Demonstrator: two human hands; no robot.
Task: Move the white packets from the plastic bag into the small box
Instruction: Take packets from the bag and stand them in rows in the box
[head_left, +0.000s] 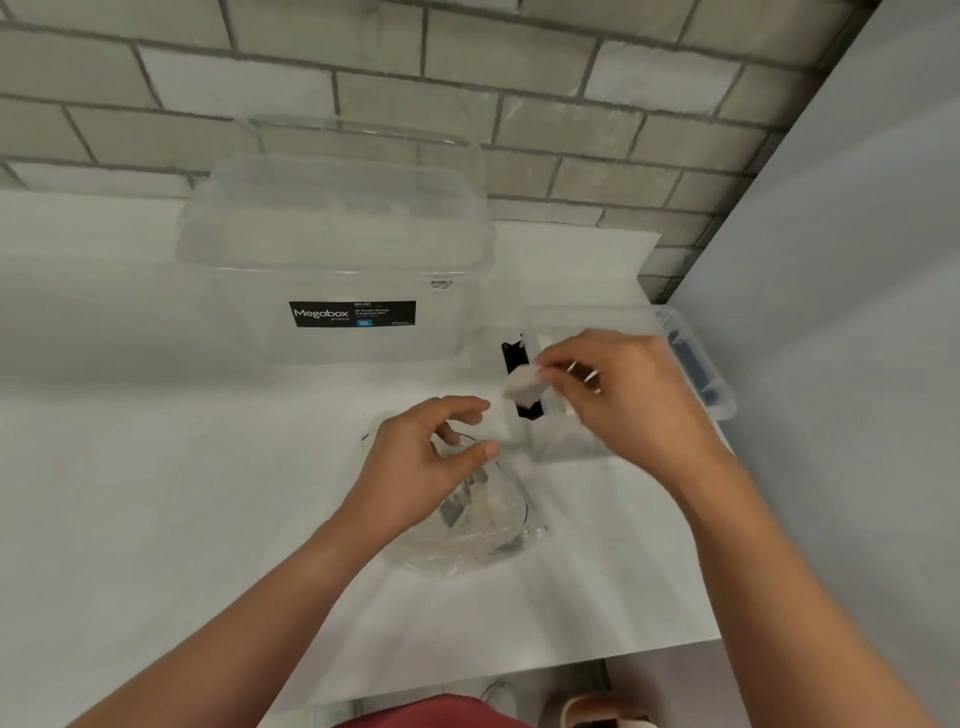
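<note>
Head view: a white table (156, 467) runs back to a grey brick wall (467, 104), with a plain pale wall (857, 260) along the right side.

The right hand (623, 395) is raised over the near left part of the box (587, 314), a small clear container standing at the right end of the table. Its thumb and forefinger pinch one white packet (522, 387) by the edge. The packet hangs in the air, touching nothing but those fingertips, and shows in front of the black label (514, 353) on the box's left wall. It is blurred, so any print on it cannot be read. The other fingers of this hand are loosely bent above the box's opening.

The left hand (431, 457) is lower and nearer, at the mouth of the bag (483, 514). Its fingers are curled and its thumb lies across the opening, gripping the clear plastic rim. The bag rests on the table just left of the box and close to it. Pale and grey contents show through the plastic, too soft to make out singly.

Touching the box on its far right side is a clear plastic piece with a blue strip (691, 364); whether it is the box's lid cannot be told.

Behind the hands, well apart from the bag, stands a large clear tub (337, 249) with its lid on and a black "Megabox" sticker on the front.

At the bottom edge, below the table, a bit of red cloth (441, 712) shows.
</note>
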